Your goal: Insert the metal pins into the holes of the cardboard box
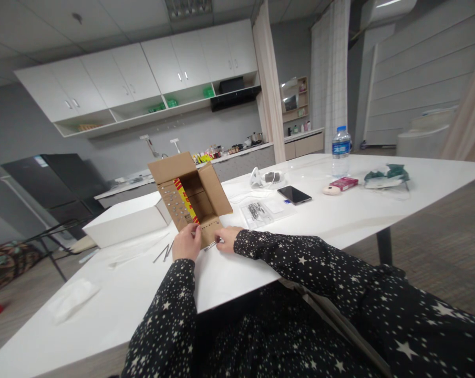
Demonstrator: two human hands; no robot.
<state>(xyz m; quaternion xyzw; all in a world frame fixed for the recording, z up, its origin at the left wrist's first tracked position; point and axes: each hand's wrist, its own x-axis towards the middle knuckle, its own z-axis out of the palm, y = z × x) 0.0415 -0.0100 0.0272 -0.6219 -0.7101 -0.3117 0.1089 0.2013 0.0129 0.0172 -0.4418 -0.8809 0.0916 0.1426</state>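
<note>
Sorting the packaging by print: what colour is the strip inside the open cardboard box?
Yellow with red print, on the strip inside the cardboard box; head view.

Matt cardboard box (190, 197), glossy white table (340, 215)

A white table (359, 210) on a dark leg (384, 245) is seen over grey carpet-like floor (438, 247). White wall cabinets (143, 73) are mounted on the grey back wall (20, 126), with open shelves (143, 107) beneath and a counter (237, 153) below them. A dark fridge (60, 178) is placed at left, with a black chair frame (52, 236) in front. Pale curtains (271, 84) are hung from the panelled ceiling (64, 26); a ceiling light (188, 7) is fitted above.
</note>
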